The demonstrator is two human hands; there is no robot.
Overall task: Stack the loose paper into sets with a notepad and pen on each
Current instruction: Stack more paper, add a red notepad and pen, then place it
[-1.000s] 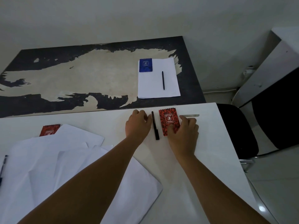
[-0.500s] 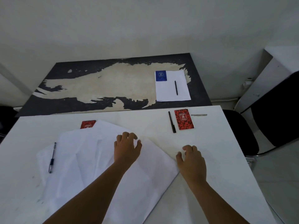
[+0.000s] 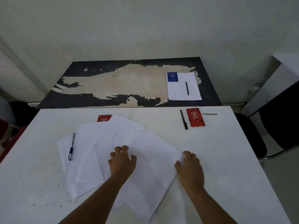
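Note:
A messy spread of loose white paper [image 3: 145, 151] covers the middle of the white table [image 3: 226, 159]. My left hand [image 3: 122, 162] presses on the sheets with curled fingers. My right hand [image 3: 190, 167] pinches the right corner of the top sheet. A pen [image 3: 71, 147] lies on the paper's left side. A red notepad [image 3: 104, 118] peeks from under the far edge. Another red notepad [image 3: 195, 117] and a black pen [image 3: 184, 119] lie at the table's far right. On the dark table behind, a neat paper stack [image 3: 186, 92] carries a blue notepad [image 3: 172, 76] and a pen [image 3: 187, 88].
The worn dark table [image 3: 113, 81] stands against the wall beyond the white one. A black chair [image 3: 252, 135] sits at the right edge, with a white cabinet [image 3: 275, 81] behind it. A grey strip [image 3: 209, 114] lies beside the red notepad.
Both hands pulled back from the red notepad and pen at the far right and came down onto the loose paper. My right hand now grips a sheet's corner.

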